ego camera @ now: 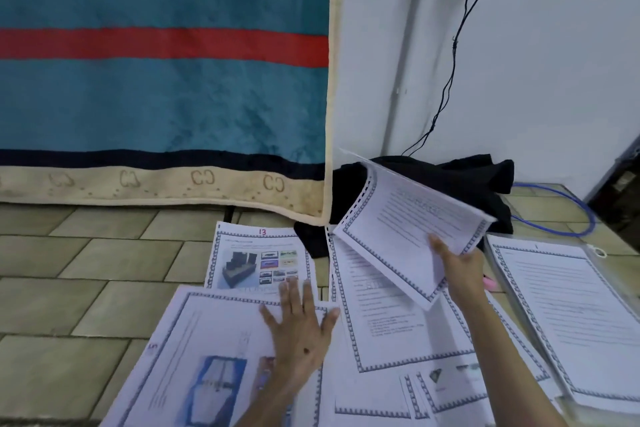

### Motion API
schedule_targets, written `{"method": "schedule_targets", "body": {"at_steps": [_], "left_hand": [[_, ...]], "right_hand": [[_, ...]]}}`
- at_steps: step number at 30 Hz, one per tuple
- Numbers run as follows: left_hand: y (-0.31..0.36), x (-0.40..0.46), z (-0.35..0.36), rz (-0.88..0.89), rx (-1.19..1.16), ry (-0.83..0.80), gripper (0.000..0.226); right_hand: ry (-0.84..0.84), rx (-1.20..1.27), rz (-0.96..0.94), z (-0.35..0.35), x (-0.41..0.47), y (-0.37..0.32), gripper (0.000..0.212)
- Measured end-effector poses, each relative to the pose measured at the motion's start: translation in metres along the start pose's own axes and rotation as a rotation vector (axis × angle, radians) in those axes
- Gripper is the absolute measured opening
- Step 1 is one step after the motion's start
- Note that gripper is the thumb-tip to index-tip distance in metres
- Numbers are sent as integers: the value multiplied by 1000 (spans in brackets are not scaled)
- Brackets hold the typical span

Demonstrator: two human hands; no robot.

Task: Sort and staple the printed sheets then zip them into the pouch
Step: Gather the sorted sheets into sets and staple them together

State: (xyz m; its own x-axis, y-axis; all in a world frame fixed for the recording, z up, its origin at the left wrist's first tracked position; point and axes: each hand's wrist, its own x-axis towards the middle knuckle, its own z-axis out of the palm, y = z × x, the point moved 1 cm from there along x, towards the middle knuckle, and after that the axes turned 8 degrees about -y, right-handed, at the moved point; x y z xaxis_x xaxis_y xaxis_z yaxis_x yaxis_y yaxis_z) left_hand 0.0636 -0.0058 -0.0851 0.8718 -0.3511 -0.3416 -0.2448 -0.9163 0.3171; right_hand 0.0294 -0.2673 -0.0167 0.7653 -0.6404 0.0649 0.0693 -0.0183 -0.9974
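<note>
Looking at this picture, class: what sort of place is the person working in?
Probably the floor of a home room: tiled floor, a plush blanket hanging down, and a cable trailing down the white wall.

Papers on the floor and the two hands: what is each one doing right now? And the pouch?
Left hand: flat, fingers spread, pressing on a sheet.
Right hand: gripping the lifted sheets.
Lifted sheets: off the floor, tilted, curling.
Sheet marked 13: lying flat, face up.
Sheet marked 5: flat under the left hand.
Clear pouch: lying flat, a printed sheet marked 1 showing through.
Black cloth: crumpled by the wall.
</note>
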Motion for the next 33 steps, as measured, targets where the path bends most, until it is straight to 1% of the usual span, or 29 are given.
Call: {"method": "schedule_targets", "body": {"at_steps": [2,4,7,8,11,12,13,15,16,17,18,19,20,22,25,27,28,29,31,32,33], "left_hand": [[-4,11,-4,154,115,-24,91],[-9,17,-9,296,184,-55,91],[-16,23,-15,415,239,-61,89],[-19,26,-15,439,250,-56,90],[-23,32,-20,469,205,-43,92],[-20,35,-23,454,115,-17,89],[-15,37,-26,414,-21,25,82],[8,38,-40,269,-382,99,63],[20,39,-47,174,-583,98,59],[32,42,-54,69,-760,51,61],[41,47,-58,-26,-880,-3,66],[48,51,-61,-83,-909,-40,69],[53,55,-61,-93,-900,-60,67],[59,60,-61,-64,-859,-51,52],[57,59,-62,-24,-876,36,31],[52,57,-65,-8,-884,104,25],[49,58,-66,-12,-886,129,25],[47,58,-67,-20,-887,146,24],[39,58,-69,-7,-835,167,11],[35,57,-72,2,-834,192,12],[28,57,-75,6,-861,234,18]], "right_hand": [[-6,-20,9,-6,0,-1,36],[-42,-19,37,-13,-2,2,56],[-108,-8,102,-20,-11,8,80],[-123,3,134,-22,-14,12,82],[-159,61,204,-25,-25,20,60],[-162,84,227,-24,-29,20,60],[-165,118,247,-24,-31,21,65],[-159,236,292,-27,-33,23,81],[-160,316,312,-31,-30,27,84],[-166,394,338,-36,-27,30,81],[-157,470,364,-39,-27,31,75],[-154,535,408,-42,-27,33,71],[-176,604,433,-45,-27,36,71],[-217,700,457,-48,-27,41,72],[-230,740,440,-51,-25,41,39],[-259,728,457,-50,-23,43,33],[-290,719,463,-49,-22,42,37],[-315,719,463,-50,-21,44,49],[-354,742,460,-52,-19,46,77],[-370,759,447,-52,-19,47,82],[-385,790,430,-53,-19,49,81]]}}
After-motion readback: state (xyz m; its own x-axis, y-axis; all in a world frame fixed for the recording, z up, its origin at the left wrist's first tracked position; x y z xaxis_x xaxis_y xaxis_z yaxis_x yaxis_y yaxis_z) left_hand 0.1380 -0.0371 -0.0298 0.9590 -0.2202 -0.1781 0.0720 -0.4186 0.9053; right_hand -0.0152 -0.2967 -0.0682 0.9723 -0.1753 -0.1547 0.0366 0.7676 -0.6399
